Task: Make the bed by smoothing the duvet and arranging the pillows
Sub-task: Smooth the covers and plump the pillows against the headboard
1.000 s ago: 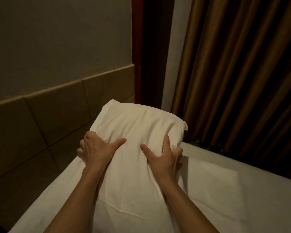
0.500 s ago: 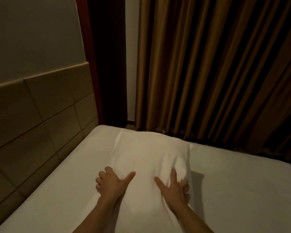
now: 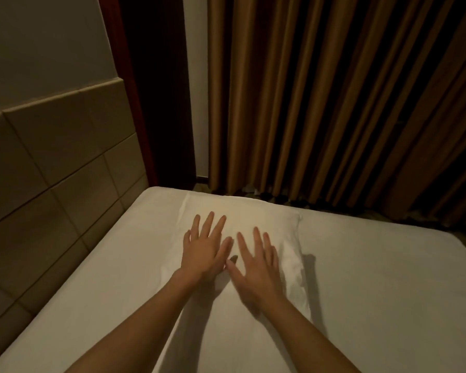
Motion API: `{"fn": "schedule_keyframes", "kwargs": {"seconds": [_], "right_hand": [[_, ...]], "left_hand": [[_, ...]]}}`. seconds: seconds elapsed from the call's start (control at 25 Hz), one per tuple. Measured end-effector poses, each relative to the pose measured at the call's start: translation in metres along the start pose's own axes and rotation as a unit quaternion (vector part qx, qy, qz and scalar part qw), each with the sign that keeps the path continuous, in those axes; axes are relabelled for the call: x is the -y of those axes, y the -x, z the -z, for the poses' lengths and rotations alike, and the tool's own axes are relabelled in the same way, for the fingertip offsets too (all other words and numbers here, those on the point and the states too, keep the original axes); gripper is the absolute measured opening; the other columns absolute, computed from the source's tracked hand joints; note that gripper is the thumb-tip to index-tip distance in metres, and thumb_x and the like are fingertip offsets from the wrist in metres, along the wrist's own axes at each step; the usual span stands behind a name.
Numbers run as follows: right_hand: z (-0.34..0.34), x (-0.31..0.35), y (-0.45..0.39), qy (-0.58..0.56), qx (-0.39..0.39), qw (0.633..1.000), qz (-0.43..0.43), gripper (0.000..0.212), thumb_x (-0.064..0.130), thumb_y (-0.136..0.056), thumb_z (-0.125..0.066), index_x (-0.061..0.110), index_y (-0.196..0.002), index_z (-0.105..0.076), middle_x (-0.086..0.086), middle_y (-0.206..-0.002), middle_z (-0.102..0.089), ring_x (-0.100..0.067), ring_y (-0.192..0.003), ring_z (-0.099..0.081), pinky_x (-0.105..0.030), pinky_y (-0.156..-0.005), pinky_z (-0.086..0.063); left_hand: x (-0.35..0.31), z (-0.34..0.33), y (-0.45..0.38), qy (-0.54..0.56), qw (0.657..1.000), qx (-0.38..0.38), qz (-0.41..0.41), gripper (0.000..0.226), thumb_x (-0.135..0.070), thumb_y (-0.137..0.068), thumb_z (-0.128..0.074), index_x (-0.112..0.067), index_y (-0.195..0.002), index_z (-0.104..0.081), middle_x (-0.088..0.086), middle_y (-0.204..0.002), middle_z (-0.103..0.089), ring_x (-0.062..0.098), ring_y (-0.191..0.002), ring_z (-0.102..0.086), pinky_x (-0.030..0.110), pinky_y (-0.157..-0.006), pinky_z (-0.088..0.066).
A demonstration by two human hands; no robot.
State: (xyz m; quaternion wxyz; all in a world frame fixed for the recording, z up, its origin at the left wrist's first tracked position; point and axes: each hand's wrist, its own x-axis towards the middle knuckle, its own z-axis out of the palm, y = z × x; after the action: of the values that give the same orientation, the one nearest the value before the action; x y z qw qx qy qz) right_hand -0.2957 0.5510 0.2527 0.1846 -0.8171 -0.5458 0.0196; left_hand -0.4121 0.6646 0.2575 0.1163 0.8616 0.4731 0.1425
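A white pillow point(image 3: 256, 214) lies flat on the white bed point(image 3: 382, 278), near the far corner by the headboard. My left hand point(image 3: 203, 249) rests on the pillow's middle with its fingers straight and spread. Beside it, my right hand point(image 3: 256, 262) lies flat on the pillow too, fingers straight. The two thumbs almost touch. Neither hand grips the cloth. No duvet is in view, only a smooth white sheet.
A padded beige headboard point(image 3: 51, 170) runs along the bed's left side. Brown curtains point(image 3: 334, 103) hang close behind the bed's far edge. A dark red wooden post point(image 3: 135, 103) stands in the corner.
The pillow, held up and gripped at its sides a second ago, now lies flat on the bed. Both hands have let go and spread flat on top of it.
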Motion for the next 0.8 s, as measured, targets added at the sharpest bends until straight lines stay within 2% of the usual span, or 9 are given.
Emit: {"fn": "schedule_keyframes", "kwargs": {"seconds": [0.08,0.16,0.28,0.36,0.48,0.56,0.68,0.8], "right_hand": [[-0.017,0.004,-0.001,0.018,0.015,0.999,0.028,0.065,0.069,-0.099,-0.007,0.044,-0.156,0.013,0.009,-0.158,0.033,-0.020,-0.150,0.027,-0.046,-0.121,0.014],[-0.039,-0.006,-0.003,0.042,0.038,0.998,0.024,0.066,0.068,-0.100,-0.008,0.041,-0.158,0.007,0.005,-0.162,0.025,-0.023,-0.151,0.022,-0.043,-0.119,0.017],[-0.065,-0.022,-0.003,0.057,0.052,0.997,0.011,0.069,0.073,-0.097,-0.008,0.041,-0.158,-0.001,0.004,-0.167,0.011,-0.021,-0.152,0.020,-0.043,-0.122,0.014],[-0.073,-0.034,0.000,0.057,0.051,0.997,-0.008,0.074,0.076,-0.095,-0.010,0.039,-0.159,-0.003,0.005,-0.167,0.009,-0.020,-0.153,0.016,-0.046,-0.123,0.010],[-0.074,-0.064,0.006,0.045,0.048,0.995,-0.077,0.082,0.084,-0.090,-0.010,0.039,-0.157,0.004,0.006,-0.167,0.009,-0.020,-0.155,0.008,-0.047,-0.123,0.007],[-0.072,-0.083,0.010,0.038,0.069,0.989,-0.123,0.088,0.089,-0.083,-0.004,0.041,-0.156,0.012,0.006,-0.167,0.013,-0.020,-0.154,0.011,-0.045,-0.123,0.008],[-0.069,-0.102,0.008,0.012,0.083,0.979,-0.184,0.102,0.094,-0.074,0.004,0.038,-0.158,0.009,0.007,-0.166,0.017,-0.018,-0.153,0.014,-0.045,-0.123,0.006],[-0.065,-0.118,0.001,-0.062,0.061,0.962,-0.257,0.109,0.100,-0.068,-0.005,0.040,-0.158,-0.003,0.011,-0.168,0.005,-0.015,-0.154,0.003,-0.050,-0.123,0.002]], "left_hand": [[0.003,-0.017,-0.006,-0.010,0.999,0.028,-0.031,0.078,-0.074,-0.088,0.012,-0.044,-0.159,0.000,-0.012,-0.164,0.019,0.025,-0.154,0.019,0.055,-0.124,0.003],[0.013,-0.041,-0.004,-0.015,0.998,0.061,-0.026,0.085,-0.072,-0.085,0.020,-0.041,-0.160,-0.003,-0.012,-0.164,0.016,0.025,-0.154,0.017,0.055,-0.124,0.001],[0.023,-0.064,0.002,-0.029,0.996,0.078,-0.013,0.073,-0.067,-0.092,0.011,-0.042,-0.160,-0.001,-0.011,-0.167,0.013,0.023,-0.153,0.020,0.053,-0.124,0.006],[0.022,-0.070,0.004,-0.031,0.996,0.088,-0.013,0.069,-0.067,-0.095,0.007,-0.044,-0.159,0.002,-0.012,-0.166,0.016,0.022,-0.152,0.024,0.052,-0.124,0.009],[0.017,-0.071,0.007,-0.030,0.994,0.098,-0.023,0.067,-0.069,-0.097,0.000,-0.044,-0.159,0.004,-0.013,-0.167,0.017,0.020,-0.151,0.027,0.053,-0.123,0.009],[0.024,-0.066,0.009,-0.033,0.996,0.086,-0.013,0.068,-0.072,-0.096,-0.007,-0.045,-0.159,-0.002,-0.014,-0.167,0.012,0.019,-0.153,0.021,0.053,-0.123,0.008],[0.056,-0.054,0.005,-0.002,0.992,0.084,0.099,0.075,-0.082,-0.091,-0.015,-0.048,-0.158,-0.007,-0.016,-0.168,0.005,0.023,-0.156,0.006,0.057,-0.121,0.000],[0.089,-0.050,0.002,0.111,0.962,0.135,0.211,0.091,-0.095,-0.078,-0.024,-0.053,-0.156,-0.007,-0.014,-0.169,-0.002,0.029,-0.155,-0.011,0.059,-0.121,-0.016]]}}
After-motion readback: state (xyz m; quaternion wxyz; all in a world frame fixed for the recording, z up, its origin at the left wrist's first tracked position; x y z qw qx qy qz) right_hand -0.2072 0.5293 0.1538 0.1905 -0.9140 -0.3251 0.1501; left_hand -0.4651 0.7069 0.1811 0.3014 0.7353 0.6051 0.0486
